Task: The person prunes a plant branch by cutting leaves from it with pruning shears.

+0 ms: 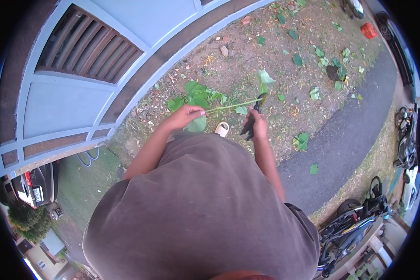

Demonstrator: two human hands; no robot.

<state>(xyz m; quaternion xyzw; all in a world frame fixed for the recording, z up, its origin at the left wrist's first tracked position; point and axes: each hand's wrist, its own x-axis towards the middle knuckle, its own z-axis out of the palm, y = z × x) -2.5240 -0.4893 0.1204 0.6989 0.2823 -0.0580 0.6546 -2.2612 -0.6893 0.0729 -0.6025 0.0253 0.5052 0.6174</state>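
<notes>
A thin green stem [235, 105] runs between my two hands, with a pale green leaf [264, 77] near its far end. My left hand [185, 116] is closed on the stem's near end, beside a bunch of green leaves [197, 94]. Another leaf [197, 124] hangs just below those fingers. My right hand [256, 125] is wrapped round dark pruning shears [251, 124], whose blades meet the stem below the pale leaf. Whether the blades are fully closed cannot be made out.
A blue wall [65, 105] with a slatted vent curves along the left. Cut leaves [314, 93] lie scattered over the dirt, and a paved path [329, 154] runs at right. Motorcycles [359, 217] stand at the lower right. A red bag [369, 31] lies at the upper right.
</notes>
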